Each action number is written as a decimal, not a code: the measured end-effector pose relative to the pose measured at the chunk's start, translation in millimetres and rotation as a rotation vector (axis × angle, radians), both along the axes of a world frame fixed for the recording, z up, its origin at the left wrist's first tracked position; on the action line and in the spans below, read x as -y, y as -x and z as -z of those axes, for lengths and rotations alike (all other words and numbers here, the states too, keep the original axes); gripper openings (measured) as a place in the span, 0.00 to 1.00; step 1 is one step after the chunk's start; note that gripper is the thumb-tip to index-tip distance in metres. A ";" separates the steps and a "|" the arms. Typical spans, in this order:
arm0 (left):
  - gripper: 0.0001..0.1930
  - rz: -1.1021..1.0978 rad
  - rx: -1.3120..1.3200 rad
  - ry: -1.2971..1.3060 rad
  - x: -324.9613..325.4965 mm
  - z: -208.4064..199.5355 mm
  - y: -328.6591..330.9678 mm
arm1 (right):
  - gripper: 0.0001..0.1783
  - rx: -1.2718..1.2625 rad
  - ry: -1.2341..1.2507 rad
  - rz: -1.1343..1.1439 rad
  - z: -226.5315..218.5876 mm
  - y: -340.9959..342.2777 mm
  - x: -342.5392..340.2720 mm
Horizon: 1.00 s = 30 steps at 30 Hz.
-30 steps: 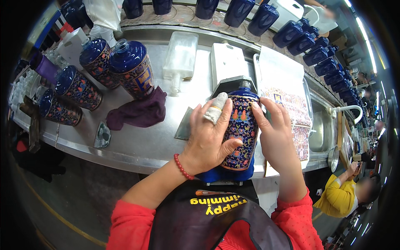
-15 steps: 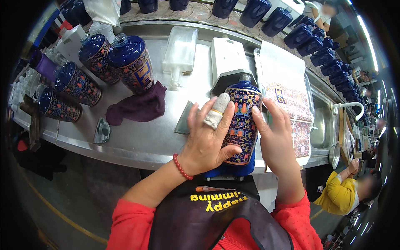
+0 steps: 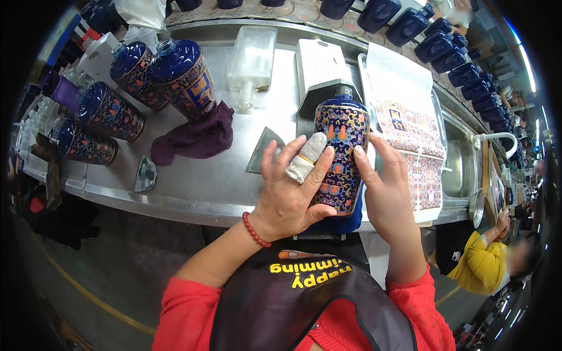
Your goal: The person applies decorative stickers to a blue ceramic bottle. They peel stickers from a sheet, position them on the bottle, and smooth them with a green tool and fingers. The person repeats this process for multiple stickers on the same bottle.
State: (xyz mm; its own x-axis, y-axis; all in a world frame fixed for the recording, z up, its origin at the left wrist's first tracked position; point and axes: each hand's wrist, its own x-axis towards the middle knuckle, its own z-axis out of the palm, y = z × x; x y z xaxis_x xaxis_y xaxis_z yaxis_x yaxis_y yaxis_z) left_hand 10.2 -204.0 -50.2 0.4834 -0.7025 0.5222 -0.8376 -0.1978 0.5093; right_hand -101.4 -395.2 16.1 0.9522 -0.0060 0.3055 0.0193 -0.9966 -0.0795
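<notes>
A dark blue square-shouldered bottle (image 3: 342, 137) covered in colourful floral pattern lies tilted in front of me, its neck pointing away. My left hand (image 3: 287, 187) rests along its left side, thumb near the base and forefinger on the patterned face. A grey finger cover (image 3: 307, 158) held by a yellow band sits on one of its fingers. From the right, my right hand (image 3: 389, 181) grips the bottle's edge, thumb on the face and fingers round the side. A blue cloth (image 3: 345, 223) shows beneath the base, and a dark-edged white stand (image 3: 322, 64) rises behind the neck.
Several patterned bottles (image 3: 182, 79) and a purple cloth (image 3: 196, 140) occupy the left. A clear bottle (image 3: 253, 58) lies farther back. Printed floral sheets (image 3: 418, 140) lie right, beside a sink (image 3: 459, 167). Blue bottles (image 3: 407, 26) line a belt behind; a co-worker in yellow (image 3: 483, 260) sits right.
My hands have slid a little along the bottle toward its base, still holding both sides. The blue bottles on the belt have shifted right. The whole view has tilted slightly.
</notes>
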 end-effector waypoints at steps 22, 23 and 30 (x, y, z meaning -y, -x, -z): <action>0.37 -0.052 0.201 0.000 -0.4 -13.9 -5.1 | 0.36 0.082 -0.106 -0.038 0.6 14.3 -5.7; 0.37 -0.050 0.214 -0.001 0.6 -14.8 -6.5 | 0.36 0.104 -0.122 -0.031 0.2 12.9 -5.8; 0.33 -0.031 0.146 0.019 1.4 -16.7 -11.0 | 0.31 0.111 -0.117 -0.072 0.5 15.7 -3.6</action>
State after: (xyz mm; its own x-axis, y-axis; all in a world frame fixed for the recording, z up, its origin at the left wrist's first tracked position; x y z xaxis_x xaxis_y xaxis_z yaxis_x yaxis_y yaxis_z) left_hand 21.2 -205.4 -33.5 0.4227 -0.6777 0.6017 -0.8967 -0.2165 0.3860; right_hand -117.1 -391.6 15.6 0.9119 0.0195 0.4100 0.1054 -0.9765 -0.1879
